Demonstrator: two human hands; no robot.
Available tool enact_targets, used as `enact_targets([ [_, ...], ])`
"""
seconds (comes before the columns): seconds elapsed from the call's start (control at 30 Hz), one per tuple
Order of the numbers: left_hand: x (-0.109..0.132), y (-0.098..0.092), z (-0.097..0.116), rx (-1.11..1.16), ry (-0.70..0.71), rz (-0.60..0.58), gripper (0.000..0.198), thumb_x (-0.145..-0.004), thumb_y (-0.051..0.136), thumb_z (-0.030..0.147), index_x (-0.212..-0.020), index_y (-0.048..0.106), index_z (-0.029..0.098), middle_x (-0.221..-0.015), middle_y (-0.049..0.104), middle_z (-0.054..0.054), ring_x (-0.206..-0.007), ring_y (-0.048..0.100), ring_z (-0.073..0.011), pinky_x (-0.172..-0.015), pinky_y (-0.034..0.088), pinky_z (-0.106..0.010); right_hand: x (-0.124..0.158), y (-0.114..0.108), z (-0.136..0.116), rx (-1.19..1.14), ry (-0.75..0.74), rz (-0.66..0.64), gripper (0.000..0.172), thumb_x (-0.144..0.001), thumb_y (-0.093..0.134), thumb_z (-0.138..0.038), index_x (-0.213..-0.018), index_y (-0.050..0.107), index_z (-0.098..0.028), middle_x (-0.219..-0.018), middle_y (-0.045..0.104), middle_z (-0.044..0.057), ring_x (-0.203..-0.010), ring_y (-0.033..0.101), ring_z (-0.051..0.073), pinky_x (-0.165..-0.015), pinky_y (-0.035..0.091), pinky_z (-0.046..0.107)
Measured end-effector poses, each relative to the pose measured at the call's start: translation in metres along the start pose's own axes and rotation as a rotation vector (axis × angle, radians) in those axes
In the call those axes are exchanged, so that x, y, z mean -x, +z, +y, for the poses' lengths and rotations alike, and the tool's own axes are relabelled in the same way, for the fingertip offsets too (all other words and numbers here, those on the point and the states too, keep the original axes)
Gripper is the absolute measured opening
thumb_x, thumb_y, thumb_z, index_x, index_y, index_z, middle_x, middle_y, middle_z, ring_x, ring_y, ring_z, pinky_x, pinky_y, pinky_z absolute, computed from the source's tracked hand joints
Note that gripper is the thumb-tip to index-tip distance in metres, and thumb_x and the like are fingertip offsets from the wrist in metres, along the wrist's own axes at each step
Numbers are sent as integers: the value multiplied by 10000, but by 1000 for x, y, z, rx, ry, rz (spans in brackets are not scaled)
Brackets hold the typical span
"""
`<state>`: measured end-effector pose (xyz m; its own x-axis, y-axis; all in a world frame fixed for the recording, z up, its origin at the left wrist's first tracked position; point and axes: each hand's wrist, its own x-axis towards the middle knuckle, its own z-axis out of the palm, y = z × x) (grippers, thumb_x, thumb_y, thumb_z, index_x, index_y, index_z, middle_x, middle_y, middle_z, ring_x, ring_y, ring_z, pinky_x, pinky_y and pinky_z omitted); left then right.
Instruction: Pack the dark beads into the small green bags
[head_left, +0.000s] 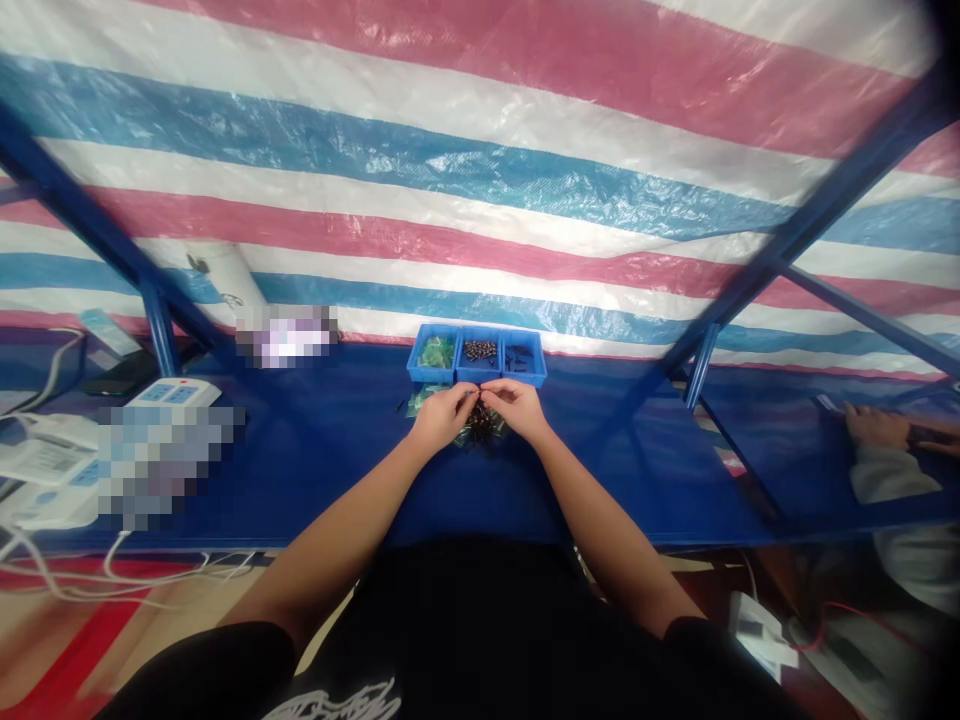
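Note:
My left hand (441, 415) and my right hand (519, 405) meet fingertip to fingertip just in front of the blue bins. Both are closed in a pinch; whatever lies between the fingers is too small to make out. Below them is a pile of small dark pieces (484, 430). Beside my left hand lie some flat greenish packets (417, 400). Of the three joined bins, the left bin (411, 372) has green pieces (436, 351), the middle one small dark, shiny pieces (480, 350), and the right one thin black pieces (517, 358).
The blue table (322, 480) carries power strips (176, 395) with white cables at the left. Blue metal posts (701, 365) rise on both sides, before a striped plastic sheet (480, 230). Another person's hand (877, 427) is at the far right.

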<state>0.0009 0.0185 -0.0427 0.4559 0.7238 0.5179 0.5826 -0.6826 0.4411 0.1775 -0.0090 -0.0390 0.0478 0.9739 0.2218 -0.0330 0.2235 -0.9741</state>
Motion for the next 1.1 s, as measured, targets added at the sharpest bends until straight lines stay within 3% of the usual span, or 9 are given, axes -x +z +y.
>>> enact_targets([
  [0.13, -1, 1, -3, 5, 15, 58, 285, -939, 474, 385, -1155, 586, 235, -768, 684, 2, -691, 642, -134, -655, 474, -222, 1, 0, -2, 12, -9, 19, 327, -662, 753, -423, -869, 716, -173, -797, 718, 57, -679, 662, 169, -689, 561, 320],
  [0.33, -3, 2, -5, 55, 66, 95, 261, -943, 472, 369, -1065, 658, 234, -1014, 713, -27, -838, 667, -150, -773, 510, -249, 1, 1, -3, 29, 1, 22, 338, -666, 747, -433, -887, 721, -179, -792, 719, 56, -675, 662, 177, -694, 563, 333],
  [0.63, -2, -1, -4, -24, 73, 39, 281, -962, 426, 373, -1042, 653, 229, -954, 717, -24, -824, 664, -164, -773, 491, -260, 4, 3, -7, 43, -26, -3, 333, -681, 743, -419, -905, 719, -174, -806, 717, 57, -668, 651, 166, -688, 558, 326],
  [0.9, -1, -1, -4, -36, 22, 33, 293, -946, 457, 400, -1125, 615, 230, -813, 700, -16, -711, 648, -146, -677, 476, -232, 3, 3, -9, 55, -51, -1, 310, -707, 723, -414, -907, 722, -178, -828, 718, 61, -671, 652, 167, -702, 560, 334],
  [1.1, -2, -1, -2, 12, 42, 37, 264, -962, 425, 374, -1053, 632, 240, -959, 708, -15, -799, 652, -151, -749, 476, -246, 4, 4, -11, 62, -26, 19, 343, -691, 728, -446, -911, 723, -183, -818, 721, 62, -709, 663, 187, -714, 569, 350],
])
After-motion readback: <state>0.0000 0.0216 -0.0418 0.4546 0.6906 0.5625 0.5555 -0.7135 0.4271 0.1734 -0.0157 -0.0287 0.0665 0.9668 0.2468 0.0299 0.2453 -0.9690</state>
